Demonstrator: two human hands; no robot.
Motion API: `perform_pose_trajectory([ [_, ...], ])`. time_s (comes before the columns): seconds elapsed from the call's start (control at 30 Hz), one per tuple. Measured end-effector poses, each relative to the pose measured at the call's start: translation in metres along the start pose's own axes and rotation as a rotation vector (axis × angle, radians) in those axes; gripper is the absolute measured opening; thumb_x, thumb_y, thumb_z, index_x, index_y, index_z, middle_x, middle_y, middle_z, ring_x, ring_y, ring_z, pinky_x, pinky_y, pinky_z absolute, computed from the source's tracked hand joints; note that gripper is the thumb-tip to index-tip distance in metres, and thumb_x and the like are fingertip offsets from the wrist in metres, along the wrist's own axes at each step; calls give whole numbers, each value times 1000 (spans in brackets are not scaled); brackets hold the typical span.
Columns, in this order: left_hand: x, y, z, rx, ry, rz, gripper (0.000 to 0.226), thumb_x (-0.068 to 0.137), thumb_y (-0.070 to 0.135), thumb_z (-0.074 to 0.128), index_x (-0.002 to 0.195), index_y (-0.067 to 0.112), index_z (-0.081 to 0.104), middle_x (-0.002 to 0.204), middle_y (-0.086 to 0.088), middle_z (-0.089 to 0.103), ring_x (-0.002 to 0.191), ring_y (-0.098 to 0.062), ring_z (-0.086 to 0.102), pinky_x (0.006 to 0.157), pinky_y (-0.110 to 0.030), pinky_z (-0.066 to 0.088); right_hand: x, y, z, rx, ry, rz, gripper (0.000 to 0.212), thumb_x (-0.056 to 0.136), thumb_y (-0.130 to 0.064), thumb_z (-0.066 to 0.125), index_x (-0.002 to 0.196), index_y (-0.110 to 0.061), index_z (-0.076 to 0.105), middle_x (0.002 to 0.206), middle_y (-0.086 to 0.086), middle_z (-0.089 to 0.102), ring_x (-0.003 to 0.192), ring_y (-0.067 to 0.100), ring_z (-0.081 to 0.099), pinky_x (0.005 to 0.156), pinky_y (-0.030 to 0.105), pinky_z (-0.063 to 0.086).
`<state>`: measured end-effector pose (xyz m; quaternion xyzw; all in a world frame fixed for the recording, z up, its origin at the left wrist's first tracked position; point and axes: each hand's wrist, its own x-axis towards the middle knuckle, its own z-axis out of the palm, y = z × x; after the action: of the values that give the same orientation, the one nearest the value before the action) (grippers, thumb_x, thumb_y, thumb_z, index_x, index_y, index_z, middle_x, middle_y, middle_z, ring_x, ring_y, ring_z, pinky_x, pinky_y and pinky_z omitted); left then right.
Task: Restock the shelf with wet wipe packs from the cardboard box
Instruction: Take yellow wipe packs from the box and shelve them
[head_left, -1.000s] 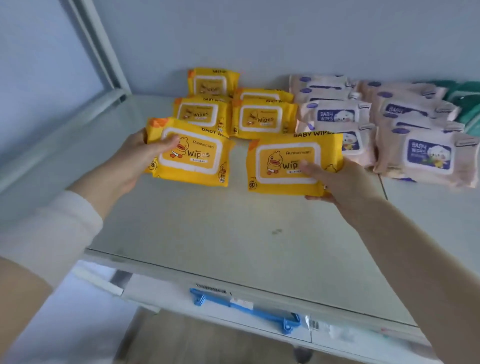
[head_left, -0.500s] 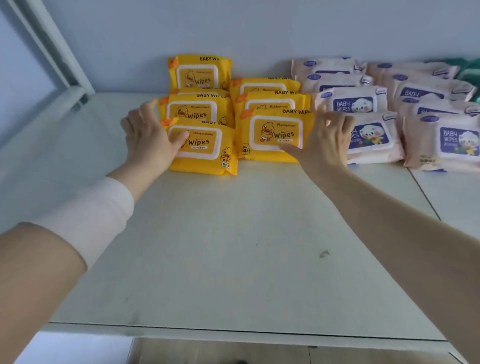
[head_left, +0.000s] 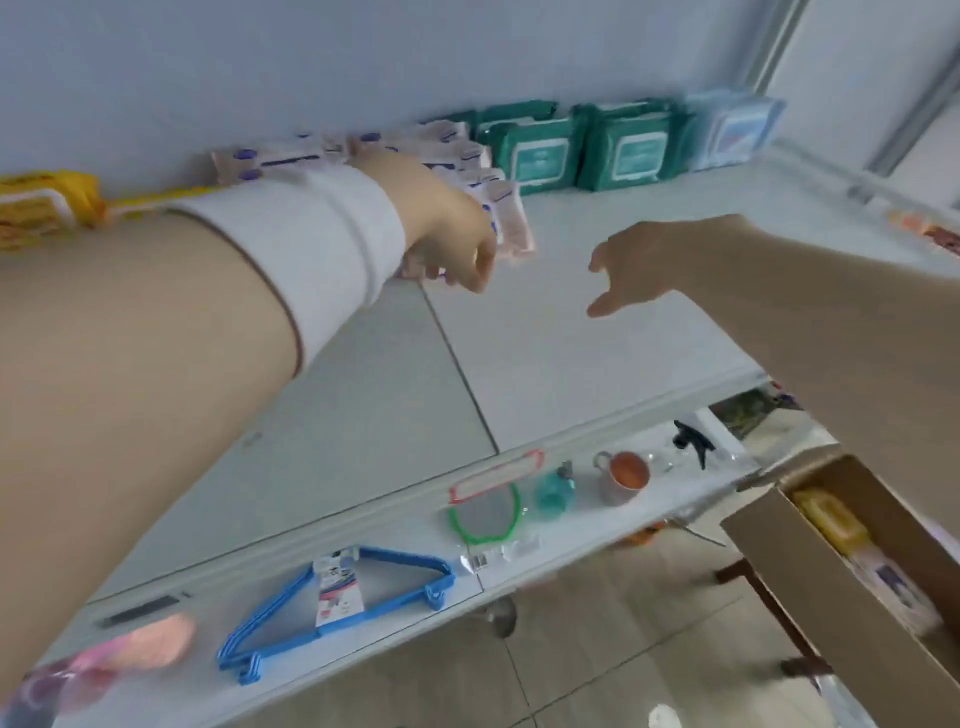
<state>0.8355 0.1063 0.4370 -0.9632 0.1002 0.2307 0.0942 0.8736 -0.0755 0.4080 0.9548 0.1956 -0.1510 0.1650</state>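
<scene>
My left hand (head_left: 447, 223) hovers above the white shelf (head_left: 545, 338), in front of the pale pink wipe packs (head_left: 457, 150), fingers curled downward and holding nothing. My right hand (head_left: 639, 260) is to its right over bare shelf, fingers spread, empty. Yellow wipe packs (head_left: 41, 202) show at the far left behind my left arm. The cardboard box (head_left: 810, 587) stands open at the lower right with a yellow pack (head_left: 831, 519) and a pale pack (head_left: 898, 587) inside.
Green wipe packs (head_left: 576, 145) and blue packs (head_left: 732, 130) line the back wall. The lower shelf carries blue hangers (head_left: 337, 592), a green-rimmed mirror (head_left: 485, 514), a teal bottle (head_left: 556, 493), an orange cup (head_left: 623, 475) and a black spray head (head_left: 691, 436).
Both hands have let go of the yellow packs, which stay on the shelf at left. The view has swung right and down, bringing the cardboard box and lower shelf into sight.
</scene>
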Motion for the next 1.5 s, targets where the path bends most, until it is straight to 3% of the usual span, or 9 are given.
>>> perform_pose_trajectory([
  [0.17,84,206,-47,-63,-147,275,30,92,34,52,119,21,54,100,0,64,91,-19,64,75,-30,48,-73,199,116,40,-257,259,73,82,-61,52,137,-15,42,141,4,45,127,28,45,106,44,37],
  [0.3,141,360,-63,63,-240,468,36,92,41,49,124,26,51,106,3,63,101,-19,63,93,-38,48,-127,315,211,155,-375,436,68,82,-58,54,136,-18,45,137,2,49,126,25,46,106,40,38],
  [0.67,389,644,-3,352,-376,702,49,92,49,45,134,25,44,138,-1,48,121,-25,50,103,-42,41,-102,493,466,572,-659,594,60,86,-54,53,129,-11,51,126,9,57,113,28,54,98,38,45],
  [0.8,496,692,51,309,-512,622,55,93,47,44,139,18,39,145,-3,42,129,-26,43,106,-41,37,-61,498,565,866,-848,578,66,89,-60,39,138,-15,42,140,9,48,125,28,47,103,35,40],
  [0.97,598,734,159,185,-642,408,66,93,47,42,145,10,25,148,-15,32,133,-33,37,109,-46,32,5,464,677,1215,-912,647,66,86,-60,45,135,-14,41,136,9,49,121,27,49,97,37,42],
  [1.17,696,782,293,-294,-588,115,86,91,44,50,148,13,-7,155,-17,9,142,-34,15,113,-41,20,117,399,799,1659,-905,782,81,87,-57,49,143,-4,28,143,14,42,130,29,43,107,37,36],
  [1.27,730,797,343,-408,-471,30,90,88,46,53,148,9,-3,155,-14,8,143,-31,9,116,-37,14,158,371,833,1855,-788,1053,89,80,-55,61,143,-4,24,145,13,37,132,29,40,107,37,37],
  [1.4,746,805,372,-466,-258,-43,97,79,52,62,144,5,8,148,-16,21,137,-33,16,109,-39,19,187,357,841,1769,-602,1518,85,70,-46,75,130,-6,31,135,14,39,126,31,40,97,35,39],
  [1.5,749,804,372,-510,-197,-73,105,68,52,73,142,7,15,144,-15,29,135,-34,22,106,-40,26,190,357,848,1966,-562,1659,84,64,-35,83,126,-6,35,132,16,43,121,33,47,94,36,42],
])
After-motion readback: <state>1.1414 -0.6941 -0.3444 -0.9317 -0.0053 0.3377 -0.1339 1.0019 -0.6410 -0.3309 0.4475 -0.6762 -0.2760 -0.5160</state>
